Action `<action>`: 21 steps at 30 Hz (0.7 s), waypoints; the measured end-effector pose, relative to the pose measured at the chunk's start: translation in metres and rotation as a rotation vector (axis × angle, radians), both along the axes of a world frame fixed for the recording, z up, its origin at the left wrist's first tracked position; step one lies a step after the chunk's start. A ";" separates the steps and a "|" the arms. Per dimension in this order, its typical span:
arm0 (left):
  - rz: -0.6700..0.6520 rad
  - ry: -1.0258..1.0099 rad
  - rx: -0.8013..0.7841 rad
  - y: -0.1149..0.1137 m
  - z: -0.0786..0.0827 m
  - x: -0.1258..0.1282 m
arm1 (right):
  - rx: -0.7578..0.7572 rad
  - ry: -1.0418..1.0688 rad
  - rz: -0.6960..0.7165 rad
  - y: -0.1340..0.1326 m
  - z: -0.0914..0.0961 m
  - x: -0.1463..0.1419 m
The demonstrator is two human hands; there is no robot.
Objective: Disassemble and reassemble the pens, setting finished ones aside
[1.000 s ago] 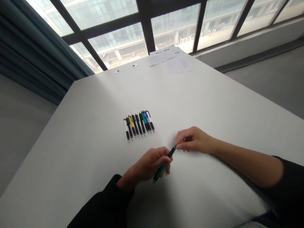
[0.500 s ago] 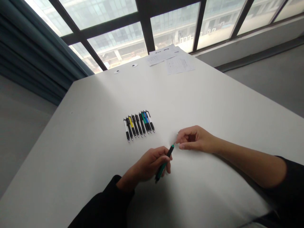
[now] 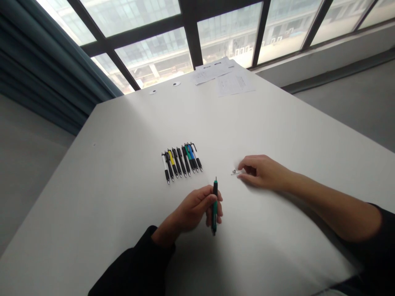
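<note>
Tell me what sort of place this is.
Probably an office or meeting room: a large white table, printed sheets at its far end, dark-framed windows facing another building, and a blue curtain. The left hand holds a green pen; the right hand pinches a small pale part.

Bright daylight from windows, soft shadows, wide-angle edge distortion

A black cloth sleeve covers the left arm up to the wrist, just behind the bare left hand. The right arm's black sleeve ends well behind the right hand, leaving the forearm uncovered.
</note>
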State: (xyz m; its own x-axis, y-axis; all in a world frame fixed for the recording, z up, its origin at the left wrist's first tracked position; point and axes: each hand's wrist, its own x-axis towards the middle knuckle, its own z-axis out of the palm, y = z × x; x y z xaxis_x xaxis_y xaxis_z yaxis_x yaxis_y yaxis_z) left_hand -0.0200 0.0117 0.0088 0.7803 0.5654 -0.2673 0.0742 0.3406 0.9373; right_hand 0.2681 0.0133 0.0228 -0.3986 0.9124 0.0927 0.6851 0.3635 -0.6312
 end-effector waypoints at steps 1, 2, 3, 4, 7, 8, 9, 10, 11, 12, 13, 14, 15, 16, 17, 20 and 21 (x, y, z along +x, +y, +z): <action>0.003 0.004 0.001 0.000 -0.001 0.000 | -0.004 -0.007 -0.003 0.000 -0.001 0.000; 0.004 0.008 0.002 0.000 -0.001 -0.001 | -0.009 -0.014 0.007 0.001 -0.002 -0.001; 0.005 0.009 0.001 0.000 -0.002 -0.001 | -0.014 -0.021 0.026 0.001 -0.003 -0.001; 0.006 0.011 -0.001 0.000 -0.002 -0.001 | -0.017 -0.027 0.046 0.001 -0.003 -0.001; -0.003 0.027 -0.002 -0.001 -0.002 -0.001 | -0.023 -0.044 0.064 0.001 -0.003 0.000; -0.007 0.038 0.002 -0.001 -0.001 -0.001 | -0.029 -0.046 0.058 0.001 -0.003 -0.001; -0.010 0.048 0.008 -0.001 -0.001 -0.001 | -0.037 -0.046 0.051 0.001 -0.001 -0.001; -0.013 0.059 0.014 -0.001 0.000 -0.001 | -0.045 -0.044 0.045 0.000 0.000 -0.001; -0.013 0.067 0.019 -0.001 0.000 -0.001 | -0.051 -0.044 0.042 0.000 0.000 -0.002; -0.012 0.074 0.023 -0.001 0.000 -0.001 | -0.054 -0.046 0.042 0.000 0.001 -0.002; -0.011 0.080 0.027 -0.001 0.000 -0.001 | -0.053 -0.050 0.043 0.000 0.001 -0.003; -0.013 0.084 0.030 -0.001 0.001 -0.001 | -0.049 -0.054 0.046 0.000 0.000 -0.003; -0.016 0.088 0.035 -0.001 0.001 -0.001 | -0.045 -0.058 0.050 0.000 -0.001 -0.004; -0.022 0.093 0.041 -0.001 0.001 -0.001 | -0.039 -0.061 0.053 0.000 -0.002 -0.004; -0.028 0.097 0.046 0.000 0.001 -0.001 | -0.035 -0.064 0.057 0.000 -0.003 -0.005; -0.037 0.108 0.047 0.000 0.002 -0.001 | -0.023 -0.085 0.051 -0.001 -0.004 -0.006; -0.035 0.113 0.044 0.000 0.002 -0.001 | -0.023 -0.089 0.042 -0.001 -0.004 -0.006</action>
